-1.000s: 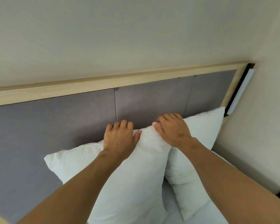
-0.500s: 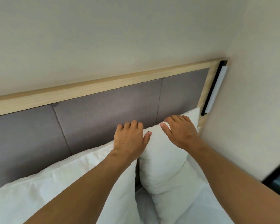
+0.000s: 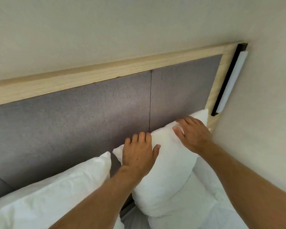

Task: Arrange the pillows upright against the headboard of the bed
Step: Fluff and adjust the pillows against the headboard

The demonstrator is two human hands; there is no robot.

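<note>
Two white pillows stand upright against the grey padded headboard (image 3: 82, 123), which has a pale wood frame. The right pillow (image 3: 168, 172) leans at the headboard's right end. My left hand (image 3: 139, 154) grips its top edge near the left corner, fingers behind and thumb in front. My right hand (image 3: 193, 133) holds the same top edge nearer the right corner. The left pillow (image 3: 56, 194) stands beside it, a narrow gap between them, and neither hand touches it.
A black-and-white wall fixture (image 3: 229, 83) is mounted just right of the headboard frame. The cream side wall (image 3: 262, 113) closes in on the right. White bedding (image 3: 213, 212) lies below the right pillow.
Both hands left the left pillow's top and moved right onto the right pillow's top edge. A gap has opened between the two pillows.
</note>
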